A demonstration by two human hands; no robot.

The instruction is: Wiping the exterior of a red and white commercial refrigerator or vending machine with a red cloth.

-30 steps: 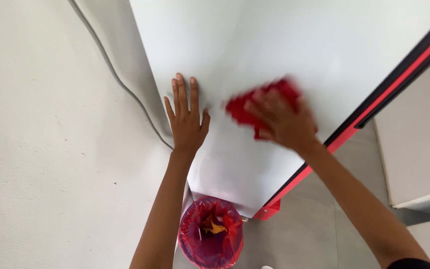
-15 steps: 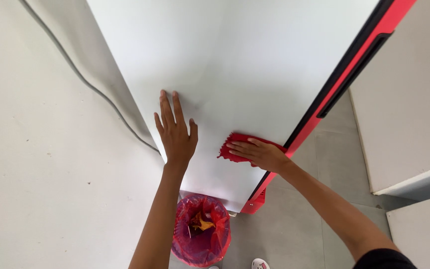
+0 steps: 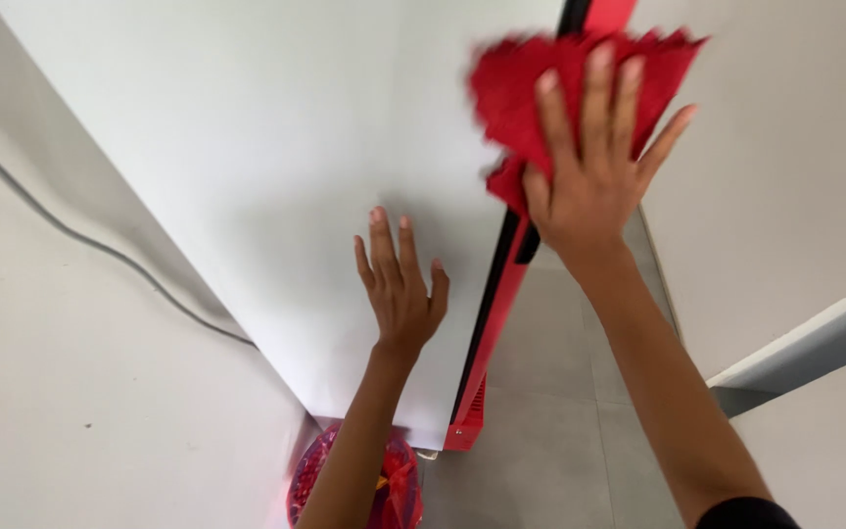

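My left hand (image 3: 400, 286) lies flat, fingers spread, against the white side panel of a tall appliance (image 3: 247, 157). My right hand (image 3: 594, 167) presses a red cloth (image 3: 540, 83) high up near the panel's front edge, where a red and black strip (image 3: 492, 313) runs down. The cloth is blurred from motion and spreads out under my fingers. Both forearms reach up from the bottom of the view.
A bin lined with a red bag (image 3: 389, 490) stands on the floor beside the appliance, partly hidden by my left arm. A grey cable (image 3: 100, 250) runs along the white wall at left. A white counter or cabinet (image 3: 795, 196) stands at right above a grey tiled floor (image 3: 550, 411).
My right hand has swept the red cloth from low on the panel up to its top front edge. The view has shifted upward and to the left. My left hand stays flat on the panel.
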